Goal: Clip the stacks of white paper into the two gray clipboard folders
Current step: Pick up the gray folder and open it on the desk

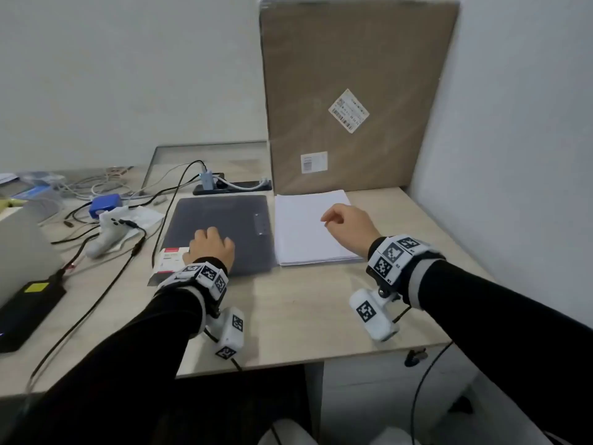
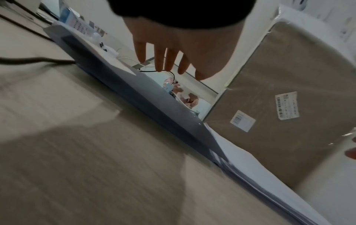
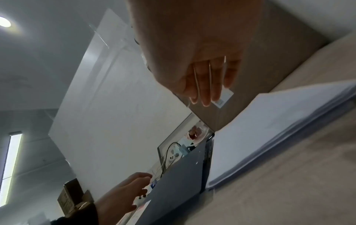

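Observation:
A closed gray clipboard folder (image 1: 221, 226) lies flat on the wooden desk (image 1: 305, 316), with a red-and-white label card (image 1: 170, 260) at its near left corner. Right beside it lies a stack of white paper (image 1: 305, 232). My left hand (image 1: 210, 247) is over the folder's near left part, its fingers (image 2: 169, 60) straight and spread, holding nothing. Whether they touch the folder (image 2: 138, 88) is unclear. My right hand (image 1: 346, 221) hovers above the paper (image 3: 269, 121), its fingers (image 3: 204, 85) loosely curled and empty. Only one folder (image 3: 179, 182) is plainly visible.
A tall cardboard box (image 1: 353, 97) stands upright just behind the paper, against the right wall. A power strip (image 1: 231, 186), cables, a blue box (image 1: 104, 205) and a white device (image 1: 107, 232) crowd the left side. A black adapter (image 1: 29, 303) lies near left.

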A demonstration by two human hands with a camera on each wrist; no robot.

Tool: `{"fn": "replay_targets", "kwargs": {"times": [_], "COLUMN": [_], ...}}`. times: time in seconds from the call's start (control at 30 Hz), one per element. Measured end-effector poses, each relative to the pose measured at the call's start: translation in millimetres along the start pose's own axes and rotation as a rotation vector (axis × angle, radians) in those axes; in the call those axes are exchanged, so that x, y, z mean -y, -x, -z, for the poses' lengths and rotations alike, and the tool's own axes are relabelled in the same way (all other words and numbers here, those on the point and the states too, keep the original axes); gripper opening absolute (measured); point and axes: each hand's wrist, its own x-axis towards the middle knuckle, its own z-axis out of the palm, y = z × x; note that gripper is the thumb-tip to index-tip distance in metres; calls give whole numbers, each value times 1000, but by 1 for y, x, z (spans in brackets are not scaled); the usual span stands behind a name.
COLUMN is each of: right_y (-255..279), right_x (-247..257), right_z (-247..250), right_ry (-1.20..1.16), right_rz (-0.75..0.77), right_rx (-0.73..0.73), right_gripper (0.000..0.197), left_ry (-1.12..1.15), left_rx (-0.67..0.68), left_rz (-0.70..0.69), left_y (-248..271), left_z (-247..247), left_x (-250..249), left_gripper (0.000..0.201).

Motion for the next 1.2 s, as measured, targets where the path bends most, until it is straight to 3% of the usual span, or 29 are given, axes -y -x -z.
{"fn": "replay_targets", "kwargs": {"times": [0.3,0.57,0.73,0.87,1.2], "right_y": [-32,-45,-44,-44,-18], "right_x": [23,35,37,35,38], "right_z": [-79,-119,-127,-124,-111], "right_ry": [57,-32,-123,-285,-612], "right_rz": [-141,-200,-235,-287,-292], "right_rx": [388,470,455,357,196], "right_gripper": [52,63,66,64,65], "left_ry": [-192,-27,97,251,441], "left_rx": [20,25,-13,89,-33], "left_rz": [188,425,447,431,395], "left_y": [-48,-69,-81,-88,-58], "left_z": [-15,-11,5,20,58], "left_x": [45,60,67,78,71], "left_gripper": [56,62,52,47,45]}}
